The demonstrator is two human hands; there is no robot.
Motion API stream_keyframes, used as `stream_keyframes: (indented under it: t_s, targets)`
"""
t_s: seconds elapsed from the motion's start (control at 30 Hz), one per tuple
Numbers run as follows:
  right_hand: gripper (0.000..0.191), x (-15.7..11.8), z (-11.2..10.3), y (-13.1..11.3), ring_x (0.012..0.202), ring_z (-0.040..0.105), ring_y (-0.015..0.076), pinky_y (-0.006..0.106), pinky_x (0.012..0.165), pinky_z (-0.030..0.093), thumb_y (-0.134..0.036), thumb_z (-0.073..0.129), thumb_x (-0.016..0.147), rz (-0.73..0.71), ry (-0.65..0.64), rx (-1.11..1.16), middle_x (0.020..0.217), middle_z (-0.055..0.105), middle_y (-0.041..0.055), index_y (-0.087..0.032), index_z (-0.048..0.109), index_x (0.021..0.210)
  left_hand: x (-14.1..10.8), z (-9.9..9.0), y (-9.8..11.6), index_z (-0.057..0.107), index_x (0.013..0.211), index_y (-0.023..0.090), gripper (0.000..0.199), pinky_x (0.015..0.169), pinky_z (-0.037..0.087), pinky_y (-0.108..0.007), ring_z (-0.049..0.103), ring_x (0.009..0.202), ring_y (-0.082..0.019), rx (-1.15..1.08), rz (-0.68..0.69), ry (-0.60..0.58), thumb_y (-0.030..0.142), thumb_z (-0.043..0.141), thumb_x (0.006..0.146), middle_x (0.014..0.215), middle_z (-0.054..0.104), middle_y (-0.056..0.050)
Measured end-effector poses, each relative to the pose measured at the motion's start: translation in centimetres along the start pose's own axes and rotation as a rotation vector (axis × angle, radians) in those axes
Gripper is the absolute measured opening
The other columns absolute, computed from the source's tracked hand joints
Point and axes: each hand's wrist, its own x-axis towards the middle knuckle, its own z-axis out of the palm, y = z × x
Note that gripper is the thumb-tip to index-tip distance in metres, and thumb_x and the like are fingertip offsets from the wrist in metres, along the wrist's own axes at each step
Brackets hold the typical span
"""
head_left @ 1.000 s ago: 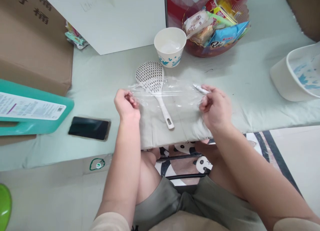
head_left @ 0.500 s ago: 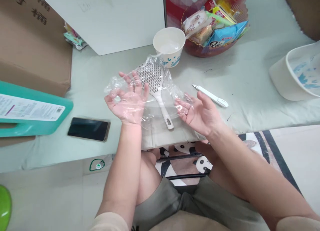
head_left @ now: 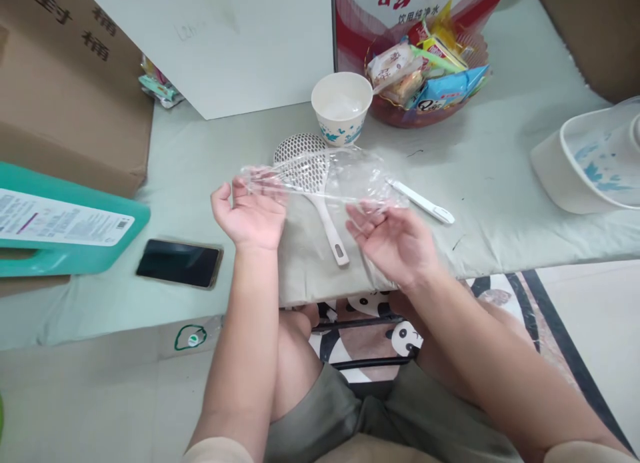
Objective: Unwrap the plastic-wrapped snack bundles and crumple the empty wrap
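Seeing film (head_left: pixel 353 173) newly off the left palm (head_left: pixel 257 219), I couldn't tell whether the loosely bent fingers (head_left: pixel 367 224) gripped it; room separated ladle (head_left: pixel 327 219) and desk (head_left: pixel 305 283) edge.

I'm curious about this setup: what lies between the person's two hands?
The head view shows the skimmer handle between left hand and right hand, with clear plastic spanning them.

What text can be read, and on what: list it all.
"封": cardboard box
"桶", twice: same box
"饮用纯净水": red-and-white packaging; larger characters cut off
"Q": blue snack packet; rest blurred
Too small or blurred: label on teal container, other snack packets, writing on white panel
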Motion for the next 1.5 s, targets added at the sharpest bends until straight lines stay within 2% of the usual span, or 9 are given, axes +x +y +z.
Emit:
stream_keyframes:
  t_s: [0.2,0.43,0.63,0.77,0.9,1.07,1.33,1.43,1.5]
  targets:
    - [0.036,-1.1,-0.2,-3.8,0.046,0.042,0.0069,0.038,0.079,0.059,-0.024,0.077,0.069,-0.026,-0.088,-0.086,0.052,0.037,-0.0123,-0.023,0.04,0.067,-1.1,0.3,-0.4,0.069,0.109,0.019,0.069,0.065,0.058,-0.028,0.072,0.107,-0.028,0.402,-0.366,-0.311,0.08,0.052,0.081,0.112,0.074,-0.014]
    - [0.048,-1.0,0.0,-3.8,0.044,0.037,0.0067,0.029,0.056,0.049,-0.037,0.086,0.063,0.044,-0.104,-0.232,0.056,0.037,-0.0114,-0.025,0.04,0.071,-1.6,0.3,-2.0,0.072,0.117,0.014,0.092,0.042,0.038,-0.024,0.075,0.076,-0.026,0.696,-0.738,-0.617,0.084,0.074,0.057,0.113,0.077,-0.021]
    - [0.049,-0.2,-0.7,-3.9,0.051,0.048,0.006,0.028,0.059,0.051,-0.033,0.09,0.061,-0.055,-0.089,-0.252,0.073,0.052,-0.0109,-0.027,0.051,0.09,-1.6,0.6,-2.6,0.068,0.111,0.031,0.058,0.052,0.043,-0.022,0.056,0.056,-0.006,0.627,-0.329,-0.417,0.026,0.092,0.06,0.091,0.073,0.004]
    - [0.05,-0.7,-0.5,-3.9,0.047,0.044,0.0033,0.027,0.055,0.052,-0.03,0.088,0.058,-0.075,-0.118,-0.263,0.075,0.053,-0.0118,-0.028,0.052,0.093,-1.6,0.9,-2.8,0.067,0.103,0.03,0.036,0.073,0.054,-0.029,0.07,0.089,-0.017,0.49,-0.193,-0.326,0.042,0.083,0.074,0.097,0.073,0.001]
    - [0.057,-1.3,0.1,-4.0,0.047,0.044,0.0035,0.027,0.054,0.053,-0.037,0.092,0.052,-0.011,-0.206,-0.23,0.07,0.05,-0.0127,-0.03,0.057,0.096,-2.7,1.2,-3.8,0.068,0.111,0.023,0.073,0.089,0.061,-0.043,0.066,0.124,-0.035,0.549,-0.465,-0.485,0.078,0.079,0.064,0.12,0.074,-0.012]
    - [0.05,-1.0,0.1,-3.8,0.051,0.048,0.0076,0.024,0.048,0.045,-0.036,0.091,0.056,-0.079,-0.168,-0.338,0.068,0.053,-0.009,-0.028,0.061,0.095,-3.3,1.1,-4.4,0.071,0.098,0.016,0.095,0.073,0.064,-0.045,0.071,0.116,-0.044,0.615,-0.862,-0.663,0.1,0.062,0.054,0.104,0.077,-0.021]
    - [0.027,1.5,-2.3,-3.4,0.055,0.046,0.0054,0.02,0.052,0.045,-0.024,0.082,0.073,-0.407,0.184,-0.631,0.075,0.052,-0.0071,-0.024,0.065,0.094,-1.6,1.2,-3.5,0.072,0.078,0.014,0.025,0.038,0.04,-0.014,0.063,0.048,-0.008,0.626,-0.449,-0.28,0.025,0.09,0.064,0.064,0.072,-0.002]
    - [0.023,1.8,-2.6,-3.6,0.06,0.046,0.0049,0.019,0.055,0.047,-0.024,0.081,0.076,-0.466,0.195,-0.666,0.081,0.054,-0.0054,-0.024,0.066,0.093,-1.2,1.4,-3.2,0.071,0.075,0.016,0.011,0.039,0.04,-0.012,0.054,0.043,-0.003,0.569,-0.202,-0.124,0.019,0.081,0.075,0.058,0.065,0.004]
    - [0.022,1.9,-2.5,-3.8,0.06,0.045,0.0042,0.018,0.055,0.046,-0.025,0.082,0.076,-0.481,0.19,-0.659,0.083,0.055,-0.005,-0.023,0.066,0.091,-1.3,1.3,-2.8,0.073,0.083,0.016,0.016,0.048,0.05,-0.015,0.063,0.052,-0.007,0.566,-0.222,-0.141,0.028,0.081,0.077,0.067,0.07,0.001]
